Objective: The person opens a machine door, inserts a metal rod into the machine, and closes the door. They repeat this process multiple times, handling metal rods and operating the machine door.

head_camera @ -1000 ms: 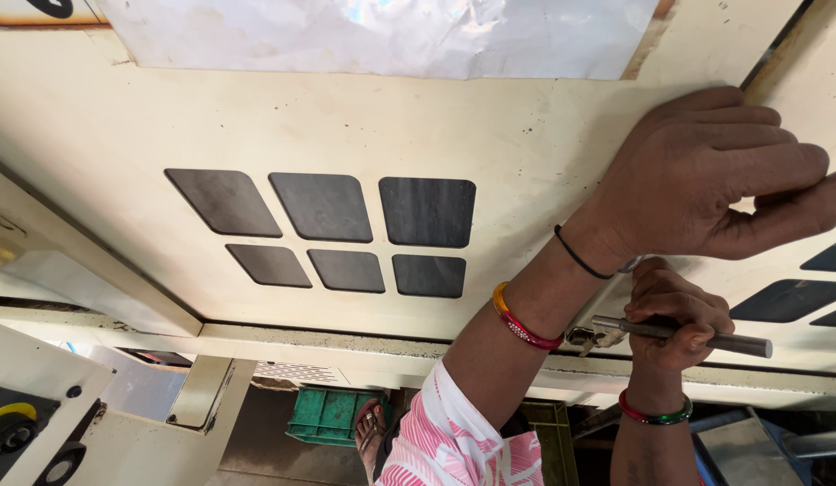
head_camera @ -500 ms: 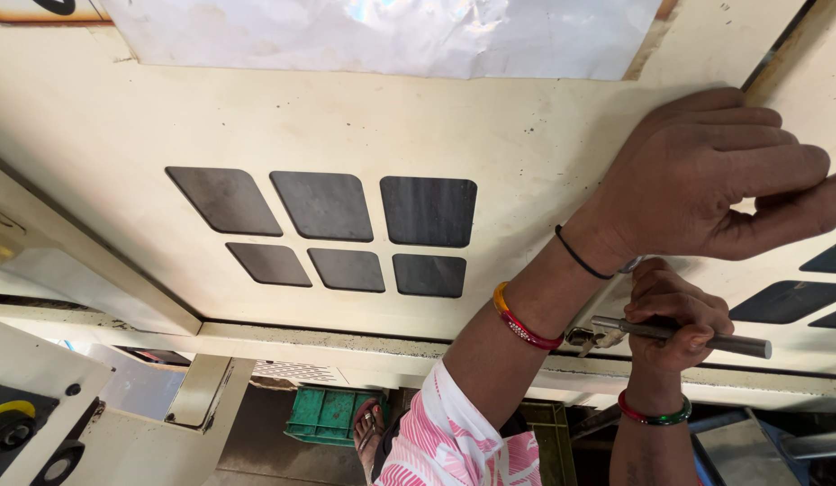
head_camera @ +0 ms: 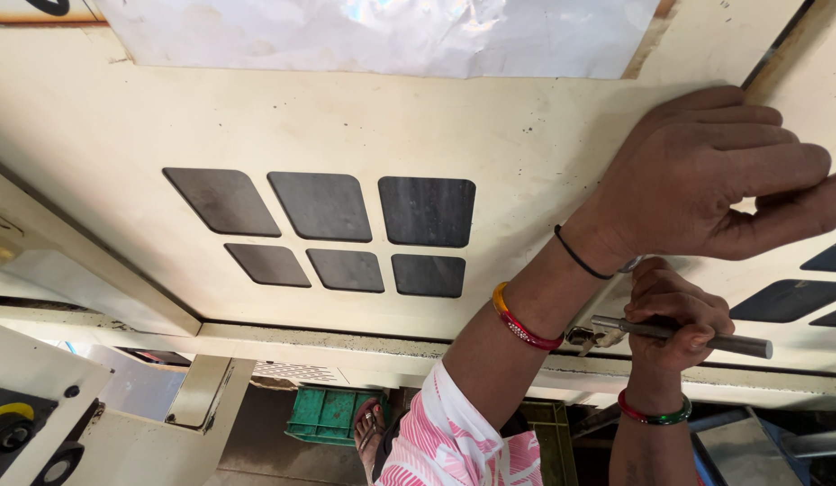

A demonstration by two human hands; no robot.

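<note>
**Hands steady at the panel seam, rod gripped below**

Cream-painted metal panel [head_camera: 490, 126] fills the view, speckled with dark marks. Against the pictures from a second ago I log no real change: both hands sit where they were, so I judge the work at the seam is being held, not advanced.

Left hand [head_camera: 706, 180] lies on the panel, fingers curled together against the dark seam [head_camera: 778, 45]; whether they pinch anything I cannot tell. Just below it, right hand [head_camera: 674, 324] is clamped around a grey metal rod [head_camera: 706, 339], whose free end juts out past the knuckles. A small bunch of keys [head_camera: 587, 337] hangs at the rod's inner end, touching the panel's lower edge.

Well to the side of the grip: six dark rounded window cutouts [head_camera: 346, 229] in two rows. Above them, a crinkled pale sheet [head_camera: 382, 36] is stuck to the panel. Far below, a green crate [head_camera: 323, 414] on the floor.
</note>
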